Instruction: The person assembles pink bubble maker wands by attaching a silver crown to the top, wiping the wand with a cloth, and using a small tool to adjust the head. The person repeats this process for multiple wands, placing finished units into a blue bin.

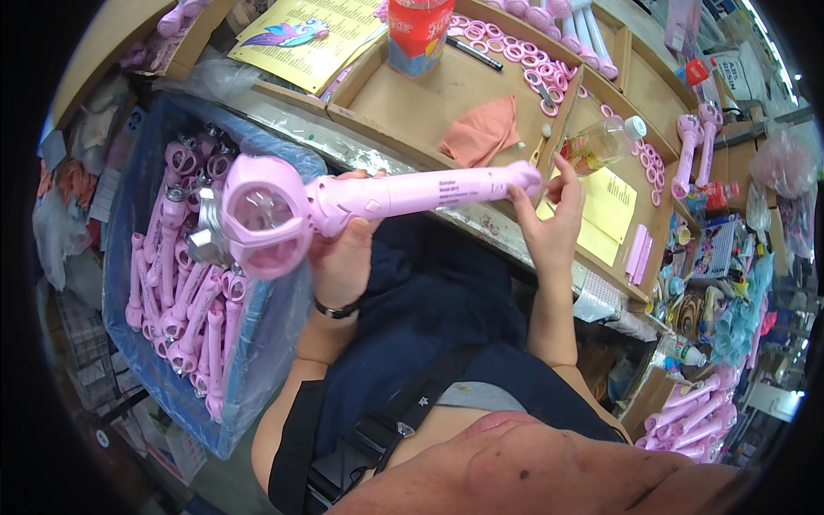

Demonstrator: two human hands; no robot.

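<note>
A pink toy wand [403, 194] lies nearly level across in front of me. Its large round head [268, 215] has clear windows and points left, with a silvery part at its outer side. Just below that head, my left hand [343, 257] is closed round the wand, fingers partly hidden behind it. At the narrow handle end, the thumb of my right hand [554, 215] touches the wand, while its other fingers stand apart from it. Left of me, a blue bin [129, 283] with a plastic liner holds several similar pink wands [202, 300].
Cardboard trays [378, 107] cover the bench, with pink rings [536, 69], an orange cloth [481, 133], a marker [474, 53], a red-labelled bottle [421, 39] and a lying bottle [601, 142]. Yellow sheets [296, 39] lie at the back. More pink wands [691, 416] are piled at lower right.
</note>
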